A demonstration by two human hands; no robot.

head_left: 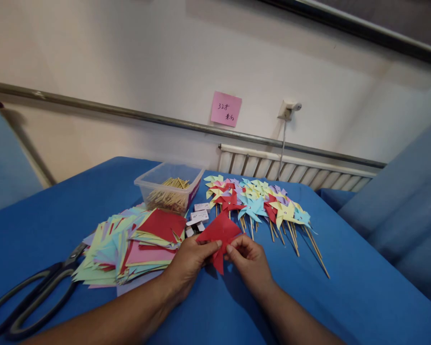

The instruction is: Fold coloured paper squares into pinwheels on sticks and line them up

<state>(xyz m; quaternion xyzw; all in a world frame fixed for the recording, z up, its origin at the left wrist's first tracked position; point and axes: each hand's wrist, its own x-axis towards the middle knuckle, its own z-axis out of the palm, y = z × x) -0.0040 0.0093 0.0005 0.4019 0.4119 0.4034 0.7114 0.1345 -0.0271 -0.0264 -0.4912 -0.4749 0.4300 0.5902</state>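
Note:
A piece of red paper (221, 229), partly folded, is held up between my two hands above the blue table. My left hand (192, 258) pinches its left side, thumb on top. On the right side, my right hand (249, 261) grips the paper between thumb and fingers. Left of my hands lies a loose pile of coloured paper squares (129, 244), red, pink, yellow, green and blue. Finished paper pinwheels (253, 206) on thin sticks lie in rows beyond my right hand. Just past the red paper are several small boxes (200, 216).
A clear plastic tub (143, 184) with many thin wooden sticks (170, 191) stands behind the paper pile. Large dark-handled scissors (62, 270) lie at the left on the blue tablecloth (348, 282). A radiator (249, 165) and a metal rail (158, 118) run along the wall.

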